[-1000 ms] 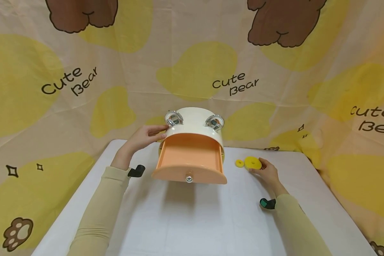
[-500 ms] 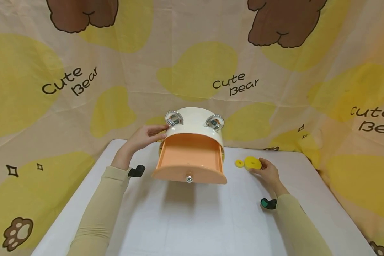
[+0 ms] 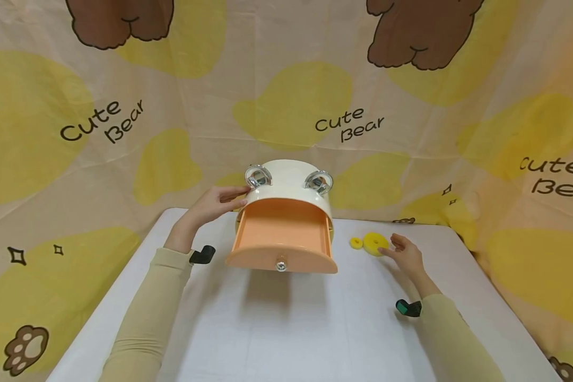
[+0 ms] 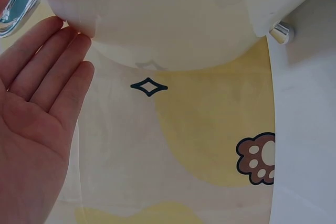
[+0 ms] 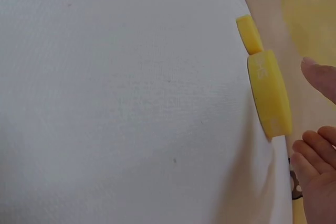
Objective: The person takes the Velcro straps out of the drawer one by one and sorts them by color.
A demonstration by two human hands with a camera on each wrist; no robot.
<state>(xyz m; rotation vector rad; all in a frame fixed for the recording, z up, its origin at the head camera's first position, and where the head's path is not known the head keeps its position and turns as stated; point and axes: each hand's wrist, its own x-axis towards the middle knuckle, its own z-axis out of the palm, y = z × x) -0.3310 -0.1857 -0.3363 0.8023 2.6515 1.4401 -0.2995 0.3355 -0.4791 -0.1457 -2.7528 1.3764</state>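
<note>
A cream desktop organizer (image 3: 286, 180) with two shiny round mirror-like ears stands at the back of the table, its orange drawer (image 3: 284, 228) pulled out toward me. Nothing lies inside the drawer that I can see. My left hand (image 3: 210, 206) touches the organizer's left side with extended fingers, as the left wrist view also shows. On the right lie a large yellow disc (image 3: 371, 249) with a centre hole and, close beside it, a small yellow ring (image 3: 353, 246). My right hand (image 3: 409, 260) is just right of the large disc, fingers spread and gripping nothing.
A white cloth covers the table (image 3: 286, 339). Behind it hangs a patterned curtain (image 3: 296, 106) with bears and lettering. The drawer sticks out over the table with a silver knob (image 3: 280, 266) on its front.
My right hand has let go of the large yellow disc and drawn back slightly to the right. The disc stays beside the small ring. My left hand keeps its place on the organizer.
</note>
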